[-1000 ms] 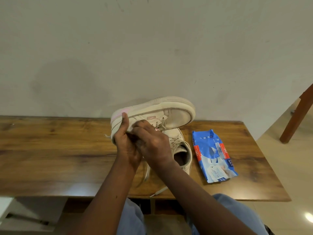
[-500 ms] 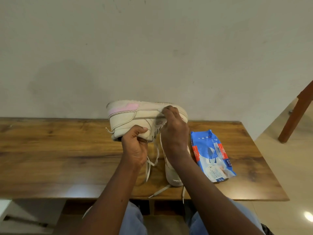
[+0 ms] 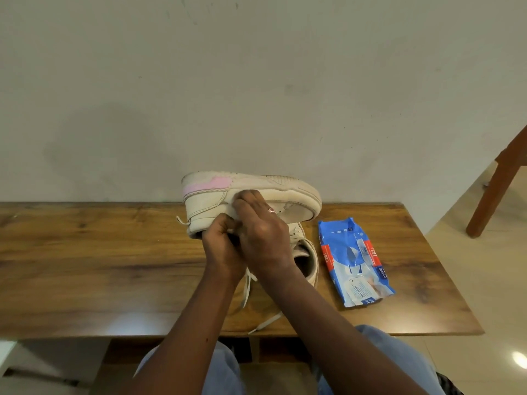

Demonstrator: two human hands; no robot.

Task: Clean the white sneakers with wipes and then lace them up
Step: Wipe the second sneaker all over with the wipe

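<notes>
My left hand (image 3: 221, 248) grips a white sneaker (image 3: 256, 192) from below, at its opening. The sneaker is lifted above the wooden table (image 3: 85, 266), sole turned up and away, pink heel patch to the left. My right hand (image 3: 262, 226) presses curled fingers against the sneaker's near side; a wipe under them is almost fully hidden. The second white sneaker (image 3: 309, 252) lies on the table just behind my right wrist. Loose white laces (image 3: 248, 289) trail from it toward the table's front edge.
A blue pack of wipes (image 3: 356, 260) lies flat on the table to the right of the sneakers. A pale wall stands right behind the table. A brown wooden furniture leg (image 3: 496, 192) stands on the floor at far right. My knees are below the front edge.
My right hand slid from the sneaker's toe end back to its middle, beside my left hand. The sneaker turned slightly, so more of its sole edge shows.
</notes>
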